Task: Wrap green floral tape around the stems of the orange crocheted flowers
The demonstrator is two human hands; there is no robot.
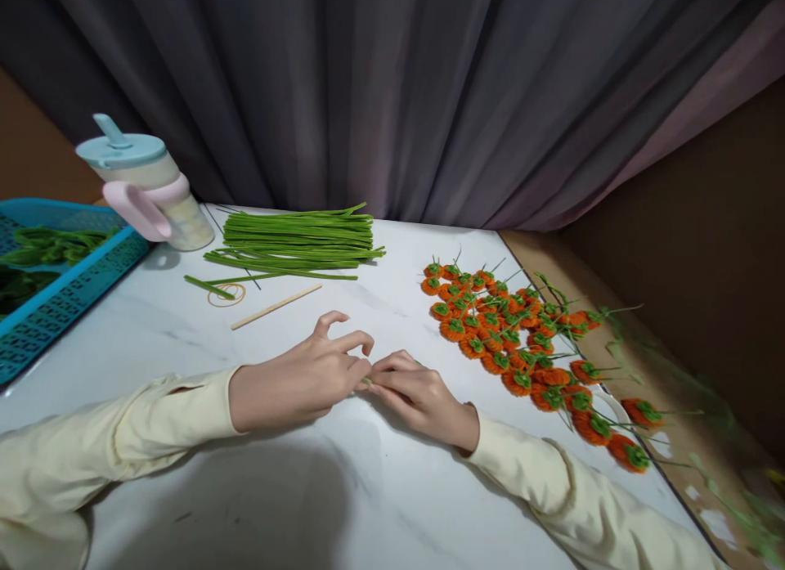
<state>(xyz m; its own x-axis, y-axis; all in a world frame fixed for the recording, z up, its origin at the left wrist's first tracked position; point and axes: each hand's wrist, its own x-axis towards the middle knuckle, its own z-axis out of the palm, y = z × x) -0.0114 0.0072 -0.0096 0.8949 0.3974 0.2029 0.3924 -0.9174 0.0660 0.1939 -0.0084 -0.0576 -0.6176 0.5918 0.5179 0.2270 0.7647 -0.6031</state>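
My left hand (300, 382) and my right hand (417, 394) meet fingertip to fingertip at the middle of the white marble table (245, 488). Both pinch a small green piece (368, 381) that is mostly hidden between the fingers. The left index finger is raised and curled. A bundle of green pipe cleaners (294, 239) lies beyond the hands. A wooden stick (275, 306) and a loose green pipe cleaner with a rubber band (226, 293) lie between the bundle and my left hand. To the right spreads a pile of orange pipe-cleaner fruits (515, 341) with green tops.
A blue plastic basket (67, 288) holding green material stands at the left edge. A cup with a pale blue lid and pink handle (147, 190) stands behind it. Dark curtains hang at the back. The table's right edge (613, 390) borders a brown surface.
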